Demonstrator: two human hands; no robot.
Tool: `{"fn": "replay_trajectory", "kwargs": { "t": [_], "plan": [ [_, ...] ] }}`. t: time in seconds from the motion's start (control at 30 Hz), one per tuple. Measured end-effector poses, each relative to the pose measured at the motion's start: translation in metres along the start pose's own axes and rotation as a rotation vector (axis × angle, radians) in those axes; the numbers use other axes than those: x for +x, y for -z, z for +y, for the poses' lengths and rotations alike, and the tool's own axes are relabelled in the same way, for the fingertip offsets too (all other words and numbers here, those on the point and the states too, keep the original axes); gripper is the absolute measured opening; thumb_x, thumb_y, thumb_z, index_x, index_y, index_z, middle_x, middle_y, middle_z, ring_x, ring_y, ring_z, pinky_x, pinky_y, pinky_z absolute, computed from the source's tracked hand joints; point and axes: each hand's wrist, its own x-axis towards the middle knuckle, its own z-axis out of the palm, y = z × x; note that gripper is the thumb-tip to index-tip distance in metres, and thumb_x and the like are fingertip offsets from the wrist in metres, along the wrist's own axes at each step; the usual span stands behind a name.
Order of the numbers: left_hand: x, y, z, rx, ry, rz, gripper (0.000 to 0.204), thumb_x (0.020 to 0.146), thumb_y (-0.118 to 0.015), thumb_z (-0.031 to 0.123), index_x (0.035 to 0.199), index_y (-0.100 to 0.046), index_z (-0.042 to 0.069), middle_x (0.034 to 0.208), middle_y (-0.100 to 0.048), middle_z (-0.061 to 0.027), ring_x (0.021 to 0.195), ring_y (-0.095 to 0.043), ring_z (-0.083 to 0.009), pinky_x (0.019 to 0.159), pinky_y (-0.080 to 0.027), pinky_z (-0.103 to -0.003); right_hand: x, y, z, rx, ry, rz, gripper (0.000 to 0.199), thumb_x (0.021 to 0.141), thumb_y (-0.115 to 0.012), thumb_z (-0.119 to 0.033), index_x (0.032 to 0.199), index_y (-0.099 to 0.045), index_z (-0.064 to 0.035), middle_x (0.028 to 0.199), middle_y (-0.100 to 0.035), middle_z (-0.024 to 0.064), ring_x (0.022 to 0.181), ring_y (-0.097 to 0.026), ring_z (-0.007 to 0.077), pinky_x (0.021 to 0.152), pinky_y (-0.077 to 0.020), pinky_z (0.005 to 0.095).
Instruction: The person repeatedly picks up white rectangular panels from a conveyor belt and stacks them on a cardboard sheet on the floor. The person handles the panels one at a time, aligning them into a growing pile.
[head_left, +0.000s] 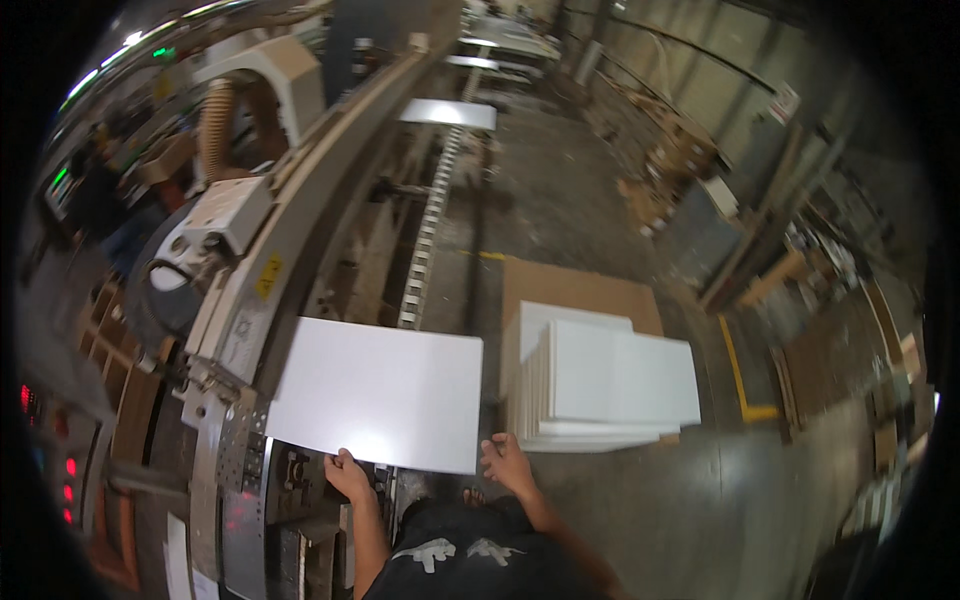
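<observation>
A flat white panel (378, 390) lies in front of me on the machine's feed side, its left edge against the long guide rail. My left hand (348, 476) is at the panel's near edge, toward its left part, with bent fingers closed on that edge. Just off the near right corner is my right hand (508, 466), fingers apart and slightly curled, holding nothing. To the right stands a stack of white panels (625, 372), unevenly piled, on a brown board (590, 285).
A conveyor chain (432, 235) runs away from me, carrying another white panel (448, 113) farther along. The machine (232, 215) with its hose (216, 130) fills the left. Yellow floor lines (735, 365) and cardboard scraps (680, 145) lie at right.
</observation>
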Motion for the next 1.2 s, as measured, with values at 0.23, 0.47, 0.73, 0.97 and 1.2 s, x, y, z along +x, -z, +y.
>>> {"fn": "replay_trajectory", "kwargs": {
  "t": [0.23,0.47,0.73,0.97,1.2],
  "plan": [
    [0.034,-0.05,0.007,-0.271,0.124,-0.197,0.026,0.102,-0.059,0.019,0.097,-0.041,0.001,0.078,-0.037,-0.001,0.063,-0.039,-0.0121,0.05,-0.042,-0.03,-0.086,0.053,0.098,-0.52,0.379,0.235,0.051,0.094,-0.064,-0.046,0.122,-0.055,-0.0047,0.091,-0.072,0.0105,0.078,-0.071,0.0247,0.068,-0.0545,0.0385],
    [-0.004,-0.112,0.075,0.067,-0.374,0.065,0.043,0.099,-0.062,0.016,0.133,-0.043,-0.004,0.094,-0.059,-0.009,0.082,-0.054,-0.0158,0.074,-0.048,-0.031,-0.161,0.099,0.126,-0.501,-0.361,0.176,0.049,0.091,-0.062,-0.05,0.118,-0.063,-0.0092,0.107,-0.072,0.0146,0.101,-0.068,0.0356,0.086,-0.052,0.045],
    [-0.197,-0.24,0.022,-0.105,0.014,-1.135,0.04,0.098,-0.063,0.017,0.133,-0.048,0.006,0.101,-0.062,-0.0043,0.081,-0.058,-0.0123,0.067,-0.049,-0.029,-0.123,0.178,0.149,-0.292,-0.225,0.198,0.05,0.092,-0.056,-0.047,0.124,-0.061,-0.0094,0.113,-0.07,0.0171,0.108,-0.064,0.039,0.093,-0.0488,0.0461],
    [-0.289,-0.34,-0.082,0.277,0.545,-1.226,0.085,0.094,-0.067,0.02,0.15,-0.004,0.01,0.136,-0.043,-0.0183,0.113,-0.056,-0.0339,0.081,-0.054,-0.05,-0.137,0.301,0.21,-0.22,-0.282,0.528,0.051,0.093,-0.057,-0.049,0.123,-0.061,-0.0073,0.119,-0.067,0.0194,0.112,-0.062,0.0393,0.094,-0.048,0.0473],
    [-0.34,-0.336,-0.11,0.296,0.436,-1.038,0.085,0.089,-0.066,0.004,0.144,-0.002,0.006,0.124,-0.047,-0.0197,0.094,-0.061,-0.0317,0.075,-0.062,-0.049,-0.154,0.39,0.274,-0.296,-0.402,0.608,0.054,0.089,-0.063,-0.048,0.118,-0.063,-0.0027,0.107,-0.071,0.0152,0.102,-0.067,0.0337,0.091,-0.05,0.043]
  ]
}}
